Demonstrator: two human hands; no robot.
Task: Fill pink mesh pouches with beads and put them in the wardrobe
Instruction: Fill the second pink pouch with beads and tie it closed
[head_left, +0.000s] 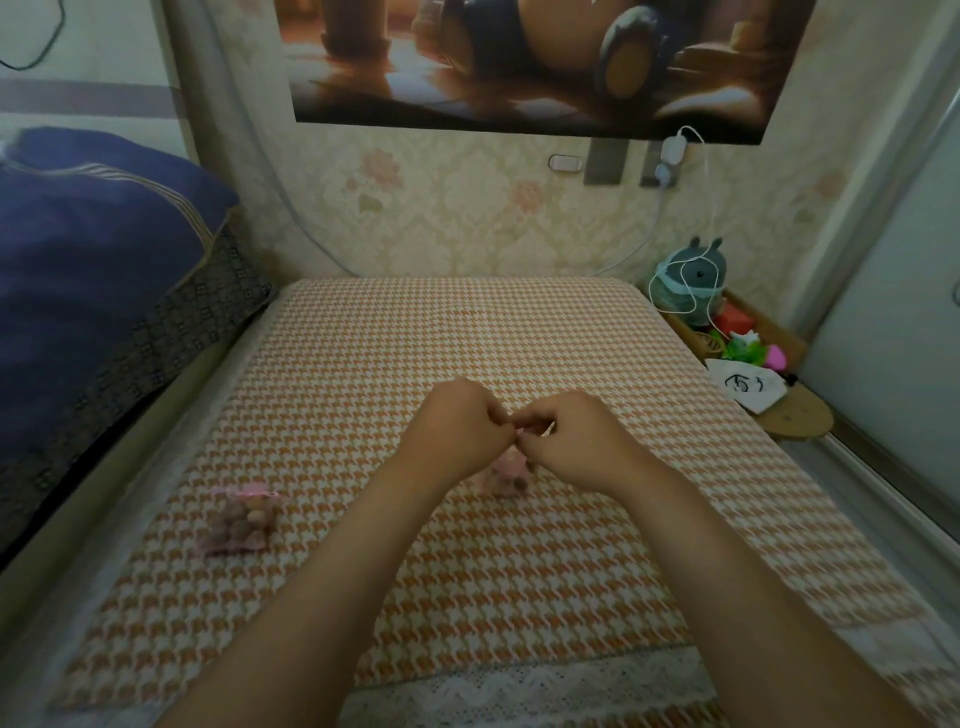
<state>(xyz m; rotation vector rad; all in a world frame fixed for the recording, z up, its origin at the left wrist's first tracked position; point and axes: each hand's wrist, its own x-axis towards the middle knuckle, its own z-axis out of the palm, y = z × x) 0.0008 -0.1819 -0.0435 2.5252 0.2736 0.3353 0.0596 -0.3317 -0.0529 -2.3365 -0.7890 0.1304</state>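
Note:
A pink mesh pouch (506, 475) with brown beads inside hangs just under my two hands, over the orange houndstooth cloth (415, 338). My left hand (460, 423) and my right hand (576, 439) meet above it, fingers curled and pinching the pouch's top or drawstring between them. The pinch itself is small and blurred. A second pink pouch (240, 519), filled with brown beads and drawn closed, lies on the cloth to the left of my arms.
A dark blue pillow (88, 249) lies on a bed at the left. At the right, a wooden shelf (795, 421) holds a grey plush toy (691, 275), a white drawstring bag (748, 384) and small colourful items. A pale panel (893, 312) stands at the far right.

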